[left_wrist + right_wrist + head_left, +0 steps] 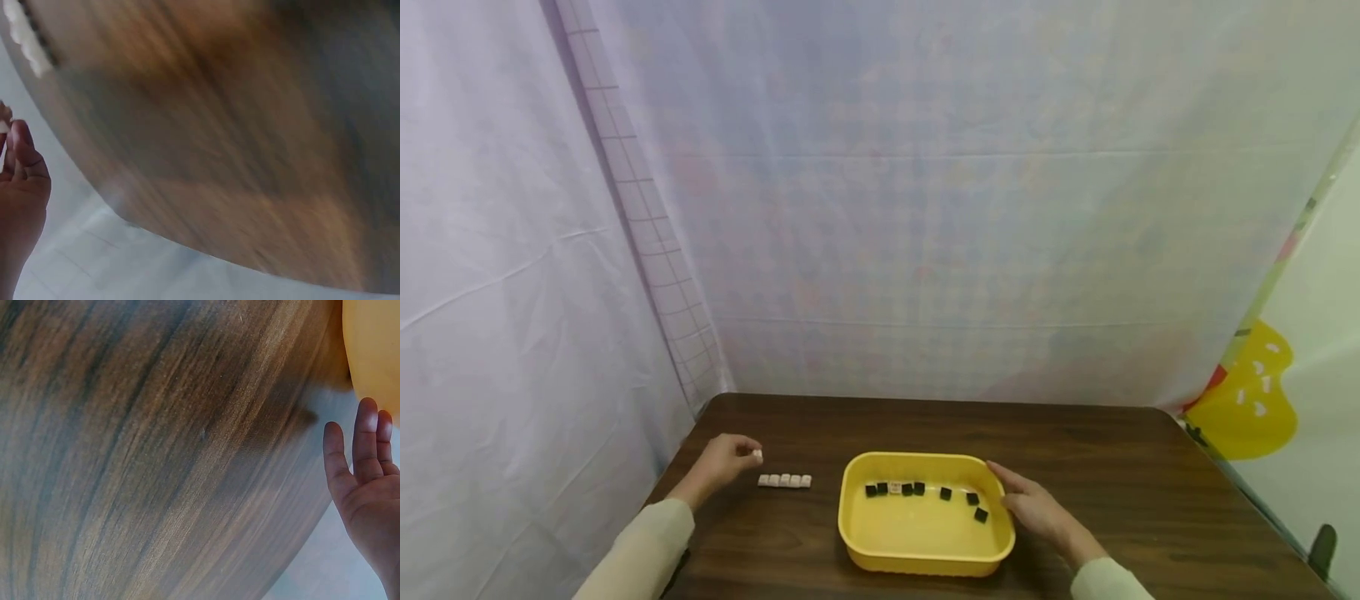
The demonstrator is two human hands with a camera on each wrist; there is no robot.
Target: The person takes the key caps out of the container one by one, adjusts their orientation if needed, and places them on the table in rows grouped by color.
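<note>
In the head view, my left hand [724, 461] pinches a small white mahjong tile [757, 456] between thumb and fingertips, above the table. Just right of and below it, a straight row of several white mahjong tiles [785, 481] stands on the tabletop. My right hand [1036, 507] rests at the right rim of a yellow tray [925, 560], its fingers fairly straight. The right wrist view shows those fingers [364, 440] extended at the tray's outer wall [375, 350]. Inside the tray lie several dark green-backed tiles [945, 493] and a white face-up tile [895, 487].
A dark brown wood-grain table [1120, 467] carries everything. Pale curtains [925, 250] hang behind it and at the left. At the right, a light cloth with a yellow printed shape [1243, 417] hangs beside the table edge.
</note>
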